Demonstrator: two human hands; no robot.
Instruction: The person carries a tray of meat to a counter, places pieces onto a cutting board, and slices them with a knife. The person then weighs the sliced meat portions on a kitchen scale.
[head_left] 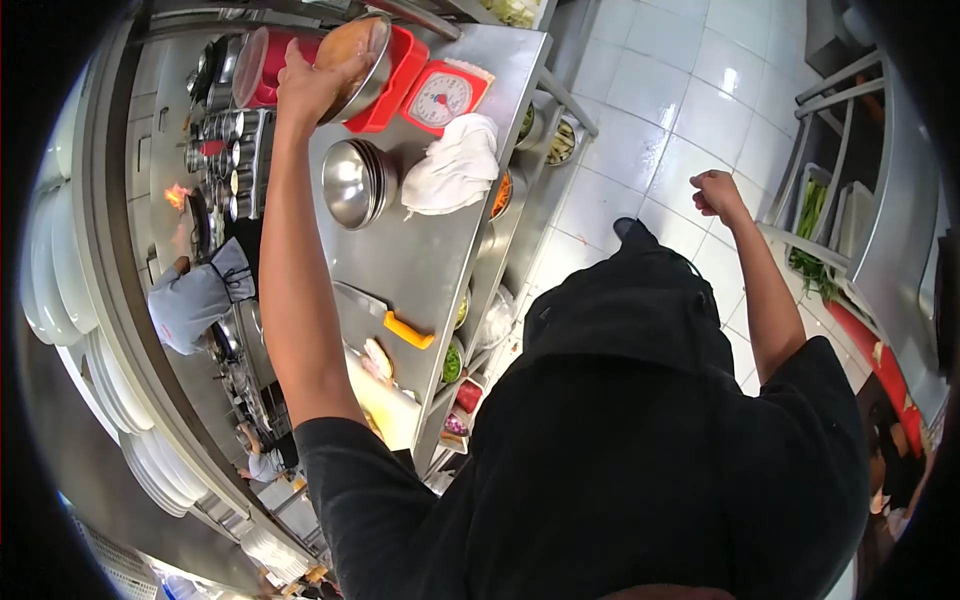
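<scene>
My left hand point(308, 84) grips a steel bowl point(376, 84) with something orange-brown in it, at the far end of the steel counter. The bowl is above a red tray point(405, 70), close to a red tub point(268, 65); whether it touches the tray I cannot tell. Beside the tray stands a red dial scale point(440, 98). A stack of steel bowls point(350, 185) and a crumpled white cloth point(455, 165) lie nearer to me. Out over the tiled floor, my right hand point(714, 194) is loosely closed, with nothing visible in it.
A knife with a yellow handle point(408, 330) lies on the counter near a white cutting board point(385, 405). Containers of cut vegetables point(452, 362) line a lower shelf. Stacked plates point(62, 265) fill the left rack. Beyond the counter, a co-worker point(200, 295) stands near a flaming pan point(197, 215).
</scene>
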